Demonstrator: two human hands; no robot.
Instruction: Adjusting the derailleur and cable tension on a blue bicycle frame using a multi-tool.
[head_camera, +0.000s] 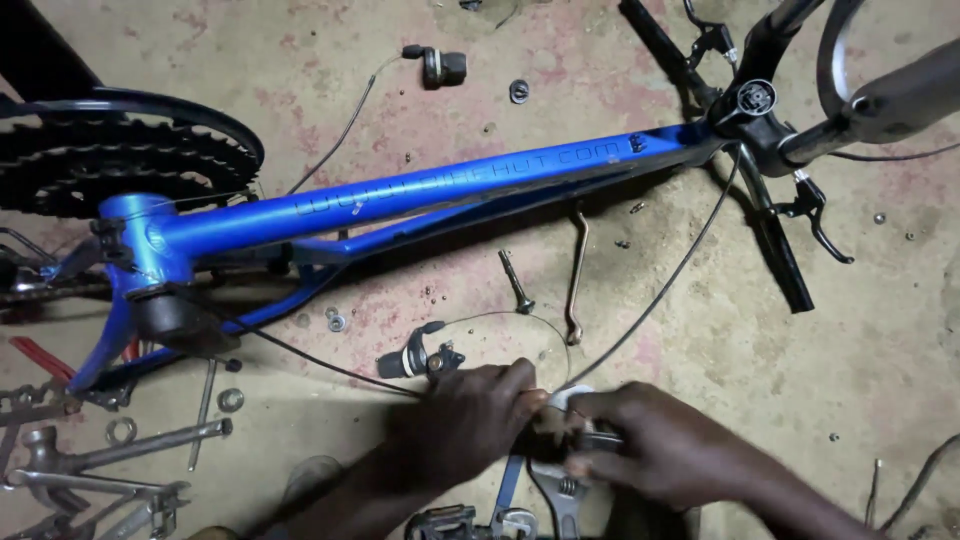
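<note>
My left hand and my right hand meet low in the middle of the view, fingers closed around a small metal part where a thin black cable ends. The cable runs up and right toward the handlebar of a blue bicycle frame lying on the concrete floor. A black gear shifter with a looped wire lies just left of my left hand. An adjustable wrench lies under my hands.
The chainring sits at the left. Spanners and a hammer lie at bottom left. A bolt, a curved spanner, washers and another shifter are scattered on the floor. A pedal is at the bottom.
</note>
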